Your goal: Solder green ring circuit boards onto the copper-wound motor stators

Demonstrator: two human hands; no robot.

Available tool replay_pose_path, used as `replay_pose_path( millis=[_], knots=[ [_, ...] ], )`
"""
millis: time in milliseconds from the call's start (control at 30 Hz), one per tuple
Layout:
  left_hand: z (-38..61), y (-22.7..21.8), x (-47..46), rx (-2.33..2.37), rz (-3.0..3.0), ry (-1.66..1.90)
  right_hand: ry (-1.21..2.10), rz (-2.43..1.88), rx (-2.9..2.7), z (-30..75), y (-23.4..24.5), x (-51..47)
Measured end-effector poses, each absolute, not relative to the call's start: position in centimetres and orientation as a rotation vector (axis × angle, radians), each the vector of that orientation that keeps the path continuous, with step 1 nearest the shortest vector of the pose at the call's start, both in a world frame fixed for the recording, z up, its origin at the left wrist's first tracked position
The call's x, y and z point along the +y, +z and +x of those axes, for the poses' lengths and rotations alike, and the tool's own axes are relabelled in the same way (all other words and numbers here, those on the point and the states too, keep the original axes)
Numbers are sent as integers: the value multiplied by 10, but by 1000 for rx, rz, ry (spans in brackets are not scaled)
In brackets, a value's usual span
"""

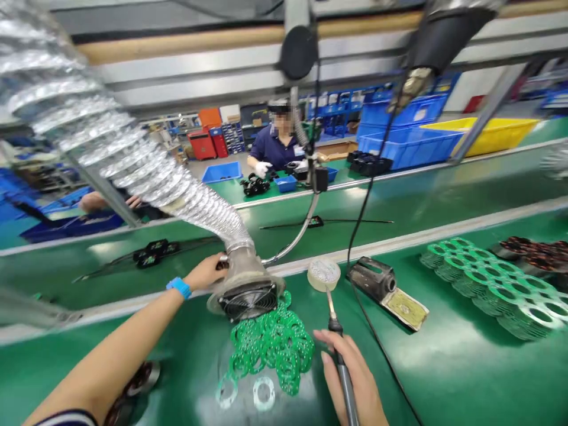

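Left hand has its fingers closed round the neck of the fume extractor fan, which sits on the green bench at the edge of a heap of green ring boards. Right hand is clamped on the soldering iron, tip by a pale spool (iron stand just beside).

The bottom edge cuts off the right hand and the handle of the soldering iron in its grip. Fingertips of the left hand vanish behind the fan housing. Near left, dark round parts lie blurred, half hidden by the forearm.
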State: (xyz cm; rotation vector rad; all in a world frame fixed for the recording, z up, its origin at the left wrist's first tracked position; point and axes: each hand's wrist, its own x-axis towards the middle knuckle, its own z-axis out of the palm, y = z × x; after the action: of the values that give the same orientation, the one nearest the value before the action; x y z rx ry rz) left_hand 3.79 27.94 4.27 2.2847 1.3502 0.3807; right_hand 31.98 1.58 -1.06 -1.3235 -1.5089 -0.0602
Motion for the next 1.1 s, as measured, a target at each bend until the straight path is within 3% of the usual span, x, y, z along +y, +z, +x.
replay_pose_path(
  millis=[367,500,667,833,1100],
  knots=[
    [-98,88,116,1793,2087,37,342,-1088,-1663,300,-6,-5],
    [-66,91,60,1846,2130,173,571,-1059,-1936,282,-3,-19],
    [13,52,-2,1330,1690,94,819,-1040,-2249,257,-4,-28],
    [51,25,-19,1167,1384,262,697,-984,-2246,248,-6,-22],
    [73,36,-7,1038,910,653,331,-915,-1944,242,4,-15]
  ],
)
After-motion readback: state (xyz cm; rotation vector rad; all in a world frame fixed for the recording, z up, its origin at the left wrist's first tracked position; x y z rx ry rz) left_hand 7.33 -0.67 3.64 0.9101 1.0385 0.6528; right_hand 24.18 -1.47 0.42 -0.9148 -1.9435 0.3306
